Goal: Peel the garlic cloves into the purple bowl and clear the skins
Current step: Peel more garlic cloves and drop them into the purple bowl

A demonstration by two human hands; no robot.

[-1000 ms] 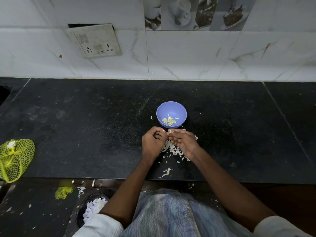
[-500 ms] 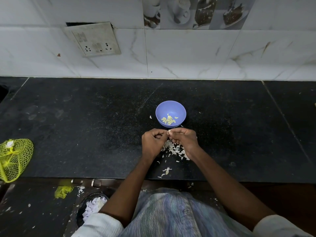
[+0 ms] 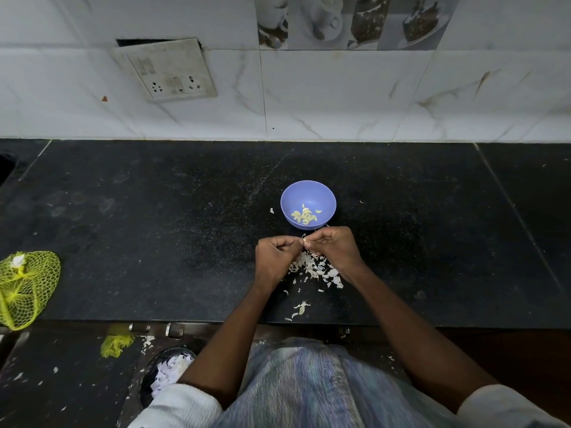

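On the black stone tabletop, just in front of the round purple plastic bowl, the left hand and right hand pinch one small pale garlic clove with closed fingers. White papery skins lie underneath.

**Our hands meet, fingers curled**

We hold both forearms out over the counter, angled in so they converge toward twelve o'clock. Our left hand sits at nine o'clock of the meeting point, knuckles up, fingers curled inward. Our right hand sits at three o'clock, likewise curled. Thumbs and fingertips of both press together, pinching something small and pale between them. White sleeves show at both elbows.
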